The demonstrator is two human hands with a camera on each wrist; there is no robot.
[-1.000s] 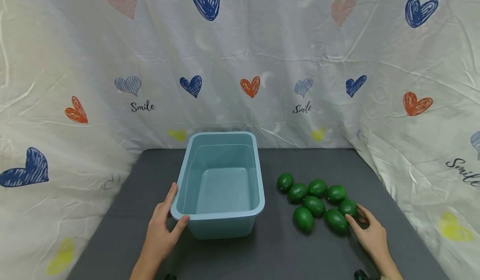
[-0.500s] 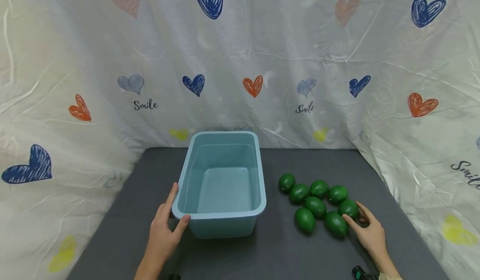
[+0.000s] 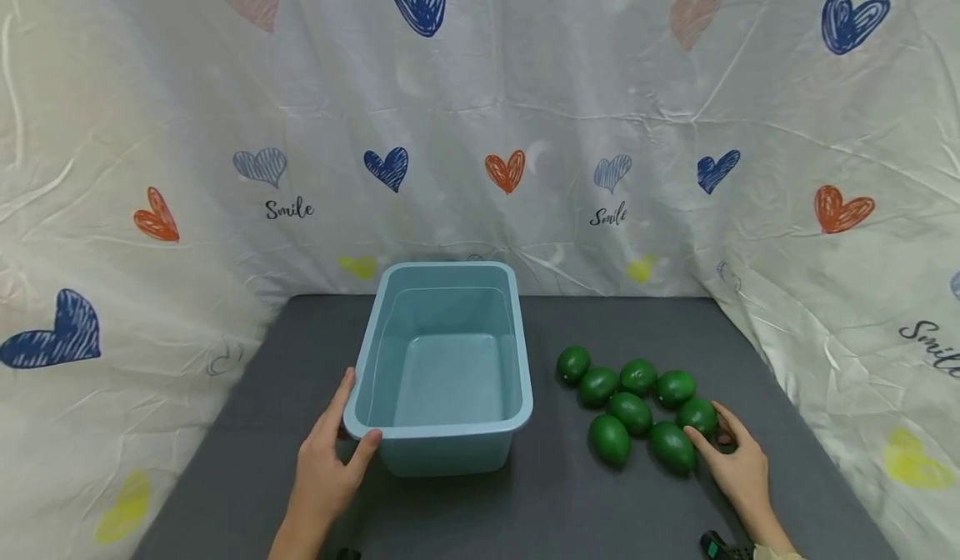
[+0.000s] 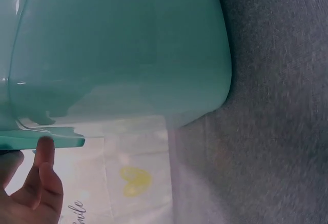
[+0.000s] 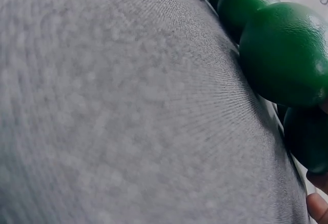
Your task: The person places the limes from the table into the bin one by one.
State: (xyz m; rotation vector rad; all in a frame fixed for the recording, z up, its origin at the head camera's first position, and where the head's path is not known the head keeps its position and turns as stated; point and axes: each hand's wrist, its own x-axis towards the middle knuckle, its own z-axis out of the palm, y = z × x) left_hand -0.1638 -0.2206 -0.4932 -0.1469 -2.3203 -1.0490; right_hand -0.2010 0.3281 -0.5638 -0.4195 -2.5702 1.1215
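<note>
My left hand (image 3: 327,468) holds the near left corner of a light blue plastic bin (image 3: 437,453), thumb on the front rim and fingers along the left side. In the left wrist view, fingertips (image 4: 46,143) touch the rim (image 4: 66,142) from outside. At the right, my right hand (image 3: 738,464) grips a dark green avocado (image 3: 697,417) between thumb and fingers at the near right end of a cluster. Beside the thumb lies a larger avocado (image 3: 672,448). In the right wrist view, fingertips (image 5: 319,207) show at the edge beside a shaded avocado (image 5: 307,139).
Several more avocados (image 3: 630,413) lie close together on the dark grey tabletop (image 3: 555,510), right of the bin. A white cloth (image 3: 450,85) printed with hearts hangs behind and along both sides. A dark wrist device (image 3: 718,546) shows at the right sleeve.
The head view has shifted slightly. My right hand has come a little closer around the avocado. The left hand stays at the bin's corner.
</note>
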